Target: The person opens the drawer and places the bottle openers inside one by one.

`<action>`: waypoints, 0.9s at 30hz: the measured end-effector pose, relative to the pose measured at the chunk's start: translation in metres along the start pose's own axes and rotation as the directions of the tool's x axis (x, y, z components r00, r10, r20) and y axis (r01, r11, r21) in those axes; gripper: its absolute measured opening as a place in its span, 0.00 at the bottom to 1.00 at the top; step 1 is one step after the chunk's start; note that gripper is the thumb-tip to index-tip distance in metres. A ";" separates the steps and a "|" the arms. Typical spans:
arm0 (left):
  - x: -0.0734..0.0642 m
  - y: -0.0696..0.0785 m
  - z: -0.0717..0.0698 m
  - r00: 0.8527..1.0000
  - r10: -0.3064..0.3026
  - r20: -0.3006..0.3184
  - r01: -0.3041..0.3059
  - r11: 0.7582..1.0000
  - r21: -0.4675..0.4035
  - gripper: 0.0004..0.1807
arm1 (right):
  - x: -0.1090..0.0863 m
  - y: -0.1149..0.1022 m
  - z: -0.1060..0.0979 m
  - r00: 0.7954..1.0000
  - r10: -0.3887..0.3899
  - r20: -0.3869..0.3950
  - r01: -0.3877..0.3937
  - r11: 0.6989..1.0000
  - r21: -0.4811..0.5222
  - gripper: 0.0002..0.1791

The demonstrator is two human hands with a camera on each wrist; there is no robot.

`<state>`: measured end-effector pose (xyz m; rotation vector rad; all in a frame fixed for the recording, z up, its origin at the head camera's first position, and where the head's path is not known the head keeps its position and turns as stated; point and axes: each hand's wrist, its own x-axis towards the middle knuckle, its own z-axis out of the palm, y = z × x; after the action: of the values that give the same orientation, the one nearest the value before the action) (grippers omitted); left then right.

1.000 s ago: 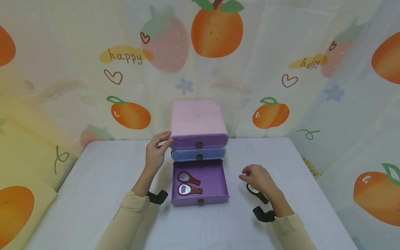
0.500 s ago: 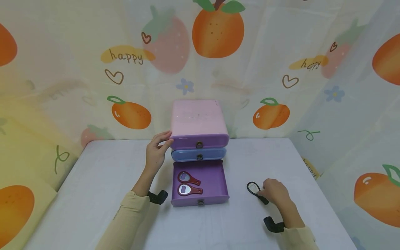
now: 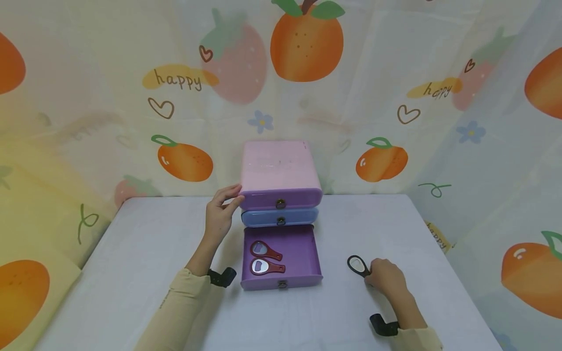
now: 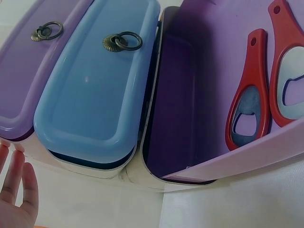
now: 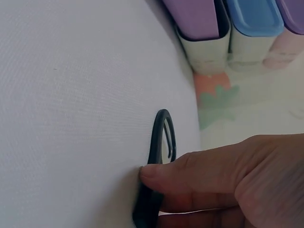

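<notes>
My right hand (image 3: pixel 388 279) pinches a black bottle opener (image 3: pixel 358 265) by its handle, right of the drawer box. In the right wrist view, the thumb lies on the handle of the opener (image 5: pixel 157 135), and its looped head points away. My left hand (image 3: pixel 218 214) rests its fingertips against the left side of the pink-topped drawer box (image 3: pixel 278 165); its fingers look nearly straight in the left wrist view. The pulled-out purple bottom drawer (image 3: pixel 303 248) holds two red bottle openers, an upper one (image 3: pixel 273 253) and a lower one (image 3: pixel 275 268), side by side.
Above the open drawer, the blue middle drawer (image 3: pixel 259 217) and the purple top drawer (image 3: pixel 259 200) are closed, each with a ring pull. The box stands at the back of the white-covered table (image 3: pixel 167 234), before a fruit-patterned curtain (image 3: pixel 307 112).
My right hand has moved right and down to the black bottle opener's handle, taken hold of it and tilted it. My left hand keeps its place at the box.
</notes>
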<state>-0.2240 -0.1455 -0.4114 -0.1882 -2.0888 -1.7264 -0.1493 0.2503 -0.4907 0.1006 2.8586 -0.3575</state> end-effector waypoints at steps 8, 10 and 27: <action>-0.001 -0.001 0.000 1.000 0.001 0.007 -0.001 1.000 -0.002 0.17 | -0.002 -0.001 0.003 0.999 -0.007 -0.031 0.008 1.000 0.002 0.07; -0.001 -0.001 0.000 1.000 0.001 0.008 -0.001 1.000 -0.001 0.17 | -0.003 -0.001 0.004 0.999 -0.008 -0.036 0.008 1.000 0.007 0.07; -0.001 0.001 -0.001 1.000 0.012 0.006 -0.012 1.000 -0.007 0.17 | -0.002 0.000 0.005 0.999 -0.019 -0.046 0.020 1.000 0.020 0.06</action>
<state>-0.2226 -0.1463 -0.4109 -0.2075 -2.0818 -1.7291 -0.1457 0.2493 -0.4948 0.0857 2.9032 -0.3939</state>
